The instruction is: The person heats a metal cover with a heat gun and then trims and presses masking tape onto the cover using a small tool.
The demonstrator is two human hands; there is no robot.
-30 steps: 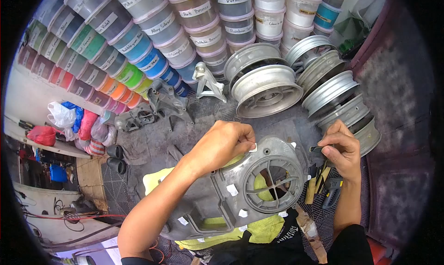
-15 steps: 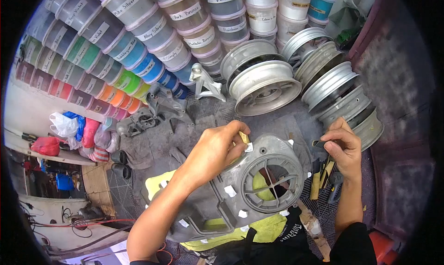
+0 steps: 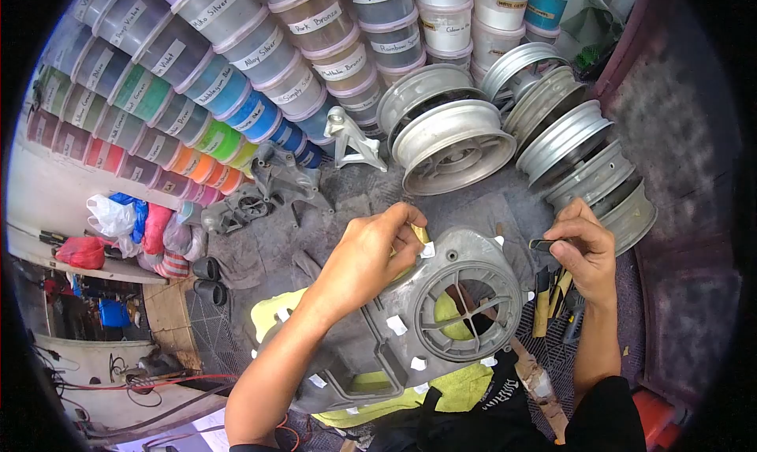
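Observation:
A grey cast metal cover [image 3: 371, 314] with a round spoked opening lies over a yellow-green towel [image 3: 457, 382] on my lap. Small white patches [image 3: 396, 325], apparently tape, dot its surface and edges. My left hand [image 3: 364, 251] is closed at the cover's upper edge, its fingertips pinching a small yellow-tan piece [image 3: 421, 233]. Right beside these fingertips is one white patch [image 3: 427, 251]. Held apart from the cover, my right hand [image 3: 584, 251] pinches a small, dark, flat blade-like piece [image 3: 541, 245] between thumb and fingers.
Yellow-handled tools [image 3: 542, 304] lie on the mat below my right hand. Several metal wheel rims [image 3: 457, 148] stand ahead. Grey metal brackets [image 3: 288, 180] sit at the left, before stacked labelled tubs [image 3: 260, 50]. A brown strip [image 3: 540, 385] lies right of the cover.
Both hands keep nearly the same pose. The dark piece in my right hand has tilted slightly closer to level. The whole view has shifted a little.

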